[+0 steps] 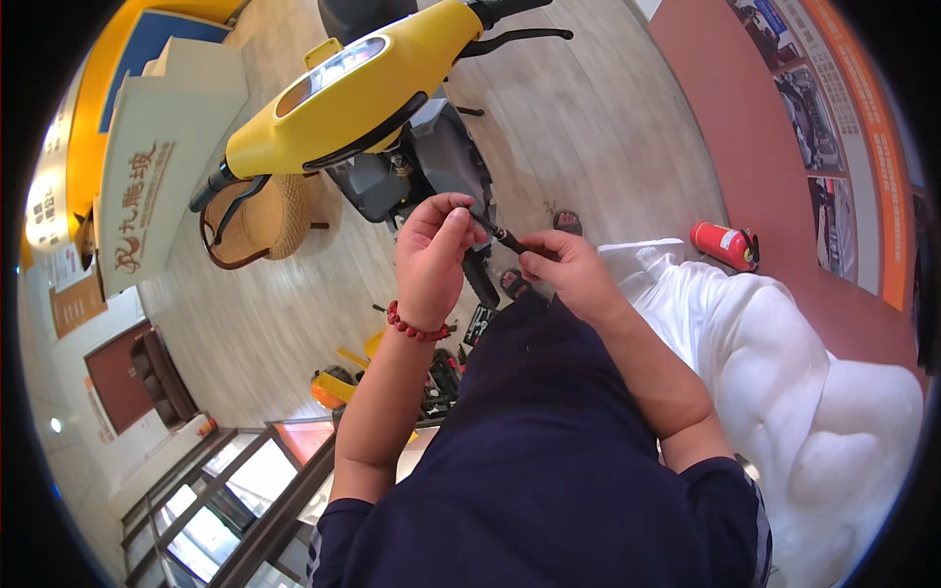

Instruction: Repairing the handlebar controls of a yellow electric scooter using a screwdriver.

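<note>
A slim black rod-like piece with a silvery band (503, 236) is held between my two hands, its exact kind too small to make out. My right hand (576, 272) pinches its lower right end between thumb and fingers. At the upper left end, my left hand (431, 250), with a red bead bracelet (417, 329) on its wrist, is closed on the thin tip, partly hidden by the fingers. Just beyond my hands stands an electric scooter with a yellow handlebar cover (431, 61), black grips and brake levers. Below that cover, grey inner panels (446, 142) show.
White draped sculpture (774, 363) stands close on my right, with a red fire extinguisher (723, 245) beyond it. A wicker chair (270, 220) is left of the scooter. Tools (443, 382) and an orange-yellow object (333, 387) lie on the floor by my left forearm.
</note>
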Demonstrator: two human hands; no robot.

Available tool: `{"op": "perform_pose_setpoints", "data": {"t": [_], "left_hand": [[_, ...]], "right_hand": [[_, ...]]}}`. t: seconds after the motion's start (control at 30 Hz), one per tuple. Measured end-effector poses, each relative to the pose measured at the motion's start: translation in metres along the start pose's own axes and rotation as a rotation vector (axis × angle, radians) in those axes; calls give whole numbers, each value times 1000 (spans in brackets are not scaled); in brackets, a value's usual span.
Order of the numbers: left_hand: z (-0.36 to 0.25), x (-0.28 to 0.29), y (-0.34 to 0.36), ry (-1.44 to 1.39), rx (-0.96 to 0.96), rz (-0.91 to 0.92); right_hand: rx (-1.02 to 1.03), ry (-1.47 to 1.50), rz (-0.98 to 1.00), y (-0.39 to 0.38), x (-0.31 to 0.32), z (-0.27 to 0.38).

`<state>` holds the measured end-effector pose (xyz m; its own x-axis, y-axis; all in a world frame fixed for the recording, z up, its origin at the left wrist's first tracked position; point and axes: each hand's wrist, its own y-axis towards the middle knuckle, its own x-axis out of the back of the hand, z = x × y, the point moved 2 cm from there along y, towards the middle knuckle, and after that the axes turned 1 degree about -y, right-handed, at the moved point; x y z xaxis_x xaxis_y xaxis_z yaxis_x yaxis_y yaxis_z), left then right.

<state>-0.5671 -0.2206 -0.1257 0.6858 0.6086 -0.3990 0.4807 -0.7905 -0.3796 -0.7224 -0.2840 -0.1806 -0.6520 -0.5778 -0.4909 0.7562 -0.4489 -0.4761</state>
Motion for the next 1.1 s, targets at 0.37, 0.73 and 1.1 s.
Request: {"op": "perform_pose_setpoints", "data": {"t": [0.37,0.73,1.1], "left_hand": [[12,17,6,185,81,132],[21,26,80,63,86,17],[38,35,128,-27,-40,69]], "right_hand": [[17,106,-91,-7,-8,-46],[99,110,-99,80,16,-48],[243,97,-100,133,38,-43]]}}
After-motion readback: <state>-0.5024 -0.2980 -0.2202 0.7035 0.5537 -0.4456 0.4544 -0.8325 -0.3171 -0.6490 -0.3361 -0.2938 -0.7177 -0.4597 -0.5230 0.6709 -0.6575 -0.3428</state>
